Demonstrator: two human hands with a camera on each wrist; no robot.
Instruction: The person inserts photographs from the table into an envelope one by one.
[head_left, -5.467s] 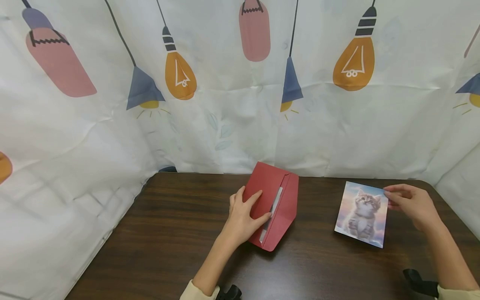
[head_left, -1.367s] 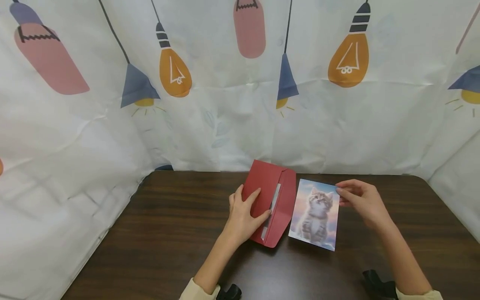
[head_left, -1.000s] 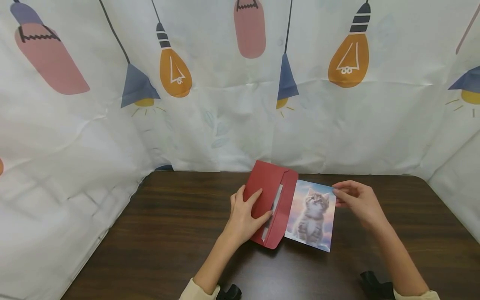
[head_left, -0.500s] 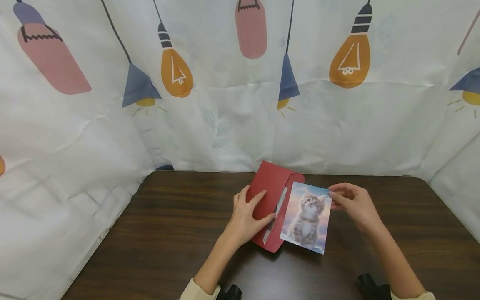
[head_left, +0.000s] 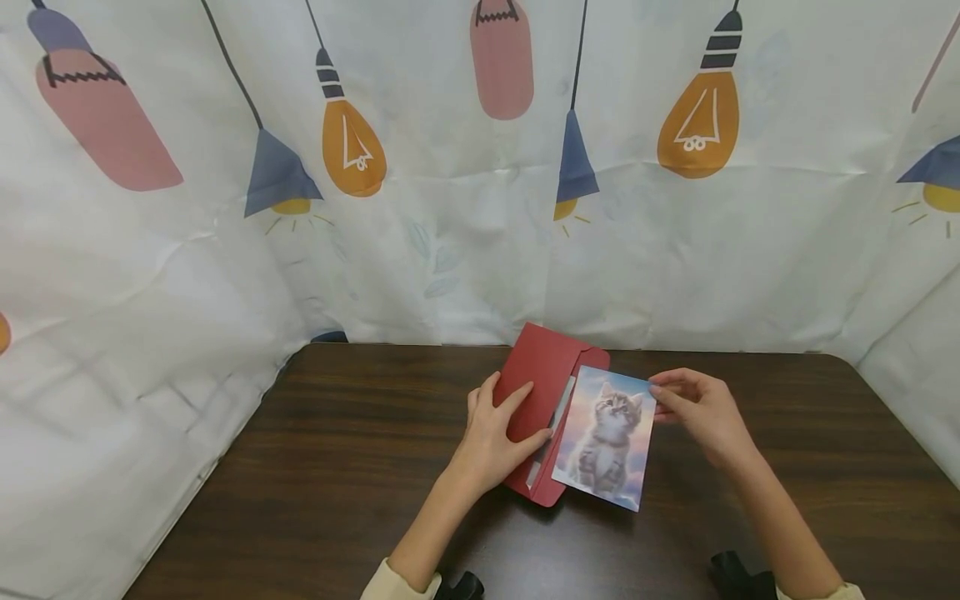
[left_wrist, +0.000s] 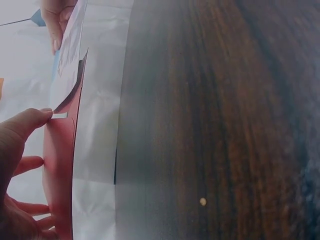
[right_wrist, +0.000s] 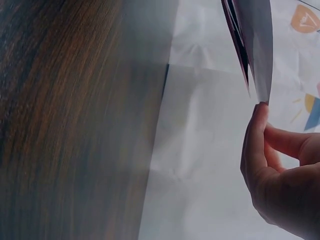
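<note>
In the head view, my left hand [head_left: 491,433] holds a red envelope [head_left: 536,367] tilted above the table, fingers spread over its front. Its thumb sits at the slit along the right side, where a pale strip shows; the flap lies folded out to the right. My right hand [head_left: 697,412] pinches the upper right edge of a card [head_left: 606,442] with a kitten picture between thumb and fingers. The card's left part overlaps the envelope's flap in front. From the right wrist view, the card [right_wrist: 257,45] appears edge-on, close beside the envelope, a narrow gap between them.
A dark brown wooden table [head_left: 337,467] lies below both hands. Behind it hangs a white cloth [head_left: 465,233] printed with lamps and bulbs. Black wrist mounts [head_left: 738,575] show at the lower edge under the sleeves.
The right hand has brought the card leftward from the far right, past the flap's edge and over the envelope's flap. The left hand and envelope have shifted slightly right.
</note>
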